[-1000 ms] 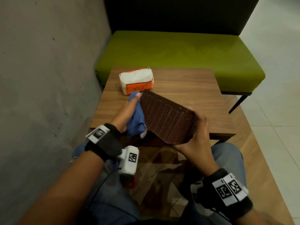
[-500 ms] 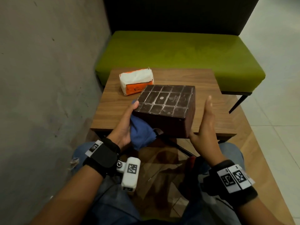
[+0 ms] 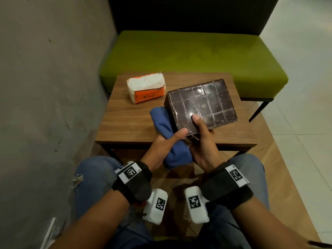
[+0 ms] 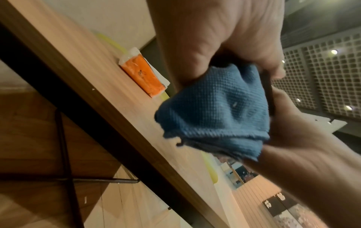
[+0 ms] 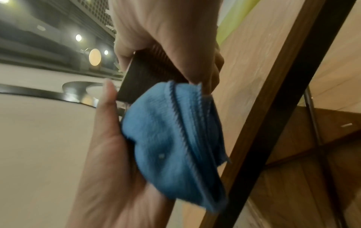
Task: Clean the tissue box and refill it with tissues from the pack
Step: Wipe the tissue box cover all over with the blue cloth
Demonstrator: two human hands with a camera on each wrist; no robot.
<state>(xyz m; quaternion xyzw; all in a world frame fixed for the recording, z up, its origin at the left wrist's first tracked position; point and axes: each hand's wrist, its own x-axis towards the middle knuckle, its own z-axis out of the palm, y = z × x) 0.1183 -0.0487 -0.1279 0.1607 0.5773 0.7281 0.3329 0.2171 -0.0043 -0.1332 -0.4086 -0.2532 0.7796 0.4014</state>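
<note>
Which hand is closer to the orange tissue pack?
Left. The left hand, holding the blue cloth, sits nearer the tissue pack, which lies apart at the table's far left. The right hand grips the brown tissue box, farther right.

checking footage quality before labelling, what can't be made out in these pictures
- Tissue box opening and inside: head view shows only its gridded face; both wrist views are blocked by the blue cloth.
- Left hand fingers: under the cloth and box in the head view.
- Right hand fingers below the box: hidden by it.
- Print on the tissue pack: too small, and blurred in the left wrist view.
- Whether the box is clean: glare.
</note>
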